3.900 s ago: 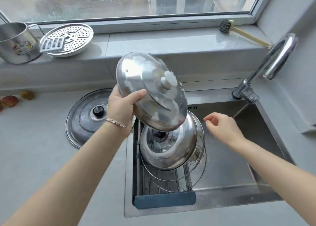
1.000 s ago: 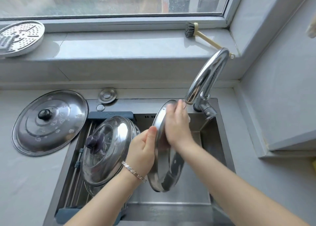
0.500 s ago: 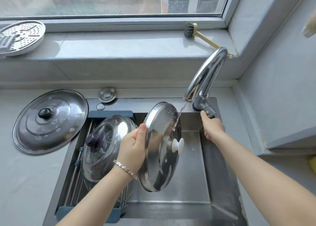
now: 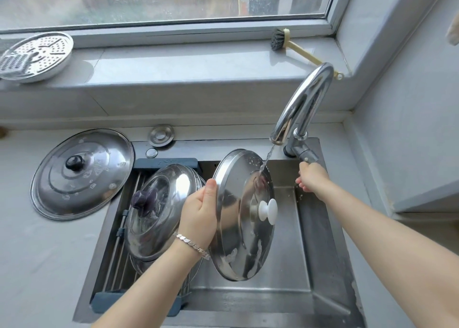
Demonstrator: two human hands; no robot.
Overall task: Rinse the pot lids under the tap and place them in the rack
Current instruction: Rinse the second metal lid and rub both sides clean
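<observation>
left hand (image 4: 198, 213) grips white-knobbed lid (image 4: 244, 215) edge-up under tap (image 4: 301, 106) stream; right hand (image 4: 311, 177) clasps tap lever.

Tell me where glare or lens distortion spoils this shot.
Head view: daylight from the window glares off the domed steel lid with the dark knob in the rack; wide-angle bending curves the grey windowsill; the steel lid with the white knob in the left hand stays sharp.
</observation>
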